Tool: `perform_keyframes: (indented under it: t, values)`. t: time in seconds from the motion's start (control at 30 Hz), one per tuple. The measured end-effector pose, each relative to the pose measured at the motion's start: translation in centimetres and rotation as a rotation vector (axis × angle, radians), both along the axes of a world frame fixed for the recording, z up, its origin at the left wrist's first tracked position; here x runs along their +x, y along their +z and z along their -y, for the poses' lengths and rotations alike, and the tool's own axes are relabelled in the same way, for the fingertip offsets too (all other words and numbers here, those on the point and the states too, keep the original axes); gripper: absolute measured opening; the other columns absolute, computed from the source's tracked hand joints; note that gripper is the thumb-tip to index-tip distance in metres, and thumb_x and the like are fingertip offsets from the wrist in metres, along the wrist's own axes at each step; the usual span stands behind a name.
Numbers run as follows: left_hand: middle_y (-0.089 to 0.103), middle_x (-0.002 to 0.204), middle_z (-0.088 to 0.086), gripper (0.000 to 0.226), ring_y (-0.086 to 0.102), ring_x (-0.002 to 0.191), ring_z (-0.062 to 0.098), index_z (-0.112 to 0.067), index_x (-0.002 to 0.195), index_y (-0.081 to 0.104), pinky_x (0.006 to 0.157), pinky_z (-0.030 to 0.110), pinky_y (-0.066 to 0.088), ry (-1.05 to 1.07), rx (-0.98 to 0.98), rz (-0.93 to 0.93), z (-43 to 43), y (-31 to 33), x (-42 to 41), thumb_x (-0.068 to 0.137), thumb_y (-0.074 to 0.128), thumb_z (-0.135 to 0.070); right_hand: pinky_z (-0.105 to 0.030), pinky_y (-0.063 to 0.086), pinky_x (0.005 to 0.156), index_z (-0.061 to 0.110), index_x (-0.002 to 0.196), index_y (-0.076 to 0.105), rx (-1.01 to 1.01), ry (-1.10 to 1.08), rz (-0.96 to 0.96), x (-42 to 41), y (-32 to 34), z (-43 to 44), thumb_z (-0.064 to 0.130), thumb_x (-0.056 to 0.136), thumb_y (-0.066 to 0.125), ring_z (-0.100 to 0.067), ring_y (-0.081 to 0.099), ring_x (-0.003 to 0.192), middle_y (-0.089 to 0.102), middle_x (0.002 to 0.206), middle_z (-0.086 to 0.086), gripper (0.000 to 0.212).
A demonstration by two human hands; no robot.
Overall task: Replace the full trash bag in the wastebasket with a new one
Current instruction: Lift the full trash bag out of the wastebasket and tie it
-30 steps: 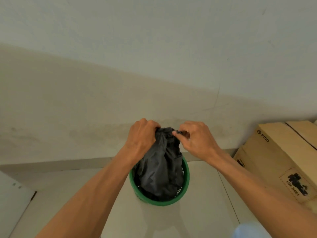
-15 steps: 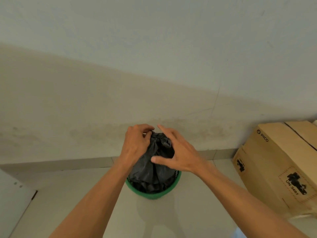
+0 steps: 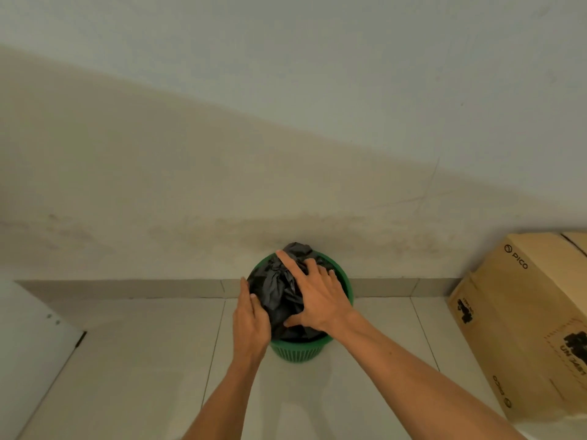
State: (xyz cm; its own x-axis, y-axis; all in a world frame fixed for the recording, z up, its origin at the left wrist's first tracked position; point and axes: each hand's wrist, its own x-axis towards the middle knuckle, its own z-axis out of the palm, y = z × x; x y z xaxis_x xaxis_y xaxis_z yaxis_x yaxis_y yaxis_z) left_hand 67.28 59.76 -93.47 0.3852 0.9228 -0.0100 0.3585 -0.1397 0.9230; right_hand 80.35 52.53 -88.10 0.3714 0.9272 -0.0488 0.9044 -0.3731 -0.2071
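A green slatted wastebasket [image 3: 295, 352] stands on the tiled floor against the wall. Inside it sits a full black trash bag [image 3: 279, 290], its top bunched and twisted into a knot that sticks up above the rim. My right hand [image 3: 317, 296] lies flat on the bag's right side with fingers spread, pressing on it. My left hand [image 3: 251, 322] rests with straight fingers against the bag's left side at the basket's rim. Neither hand closes around the bag.
A large brown cardboard box [image 3: 527, 319] stands on the floor to the right of the basket. A stained wall [image 3: 222, 185] with a tiled skirting runs right behind the basket. A white panel [image 3: 28, 344] stands at the left.
Both hands have let go of the bag's gathered top and dropped onto its sides. The bag has settled lower into the basket. The view has pulled back from the basket.
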Motion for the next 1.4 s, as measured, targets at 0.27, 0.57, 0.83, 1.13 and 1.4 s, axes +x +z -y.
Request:
perform_keyframes:
  t: [0.27,0.57,0.83,1.13,1.4]
  values:
    - [0.014,0.163,0.008,0.054,0.013,0.151,0.024,-0.014,0.156,0.011,0.123,0.04,0.014,-0.019,-0.027,-0.048,-0.3,-2.1,0.5,0.106,0.029,-0.024,-0.045,0.053,0.082,0.026,0.145,0.043,0.339,-0.338,-0.304,3.3,-1.7,-0.7,0.013,0.097,0.051,-0.043,0.065,0.101,0.07,0.112,-0.018,0.051]
    - [0.024,0.156,0.016,0.085,0.05,0.124,0.04,-0.025,0.157,0.004,0.105,0.044,0.04,-0.083,0.0,-0.447,-0.3,-1.3,2.8,0.091,0.046,0.006,-0.034,0.048,0.096,0.027,0.143,0.047,0.493,-0.356,-0.606,4.4,-1.7,0.6,0.016,0.103,0.052,-0.03,0.06,0.12,0.067,0.128,-0.004,0.042]
    - [0.04,0.141,0.018,0.081,0.058,0.109,0.04,-0.026,0.157,0.008,0.094,0.046,0.047,-0.015,0.069,-0.551,-0.2,-1.3,3.6,0.092,0.047,0.002,-0.02,0.048,0.098,0.026,0.134,0.055,0.838,-0.366,-0.756,4.8,1.9,0.3,0.012,0.104,0.05,-0.003,0.06,0.111,0.062,0.115,0.017,0.033]
    - [0.041,0.143,0.019,0.082,0.056,0.115,0.041,-0.027,0.157,0.012,0.099,0.051,0.048,-0.041,0.027,-0.485,-1.0,-1.7,3.8,0.09,0.052,-0.001,-0.004,0.045,0.082,0.017,0.138,0.052,1.03,-0.307,-0.675,5.4,7.2,0.3,0.005,0.102,0.05,0.018,0.058,0.098,0.061,0.11,0.023,0.038]
    - [0.038,0.15,0.013,0.089,0.045,0.132,0.036,-0.024,0.157,0.01,0.107,0.05,0.041,-0.146,0.011,-0.264,-2.2,-0.6,3.6,0.087,0.061,-0.002,-0.011,0.05,0.067,0.015,0.13,0.055,1.095,-0.301,-0.616,5.2,11.0,-0.4,0.004,0.101,0.05,0.003,0.062,0.085,0.063,0.097,0.011,0.031]
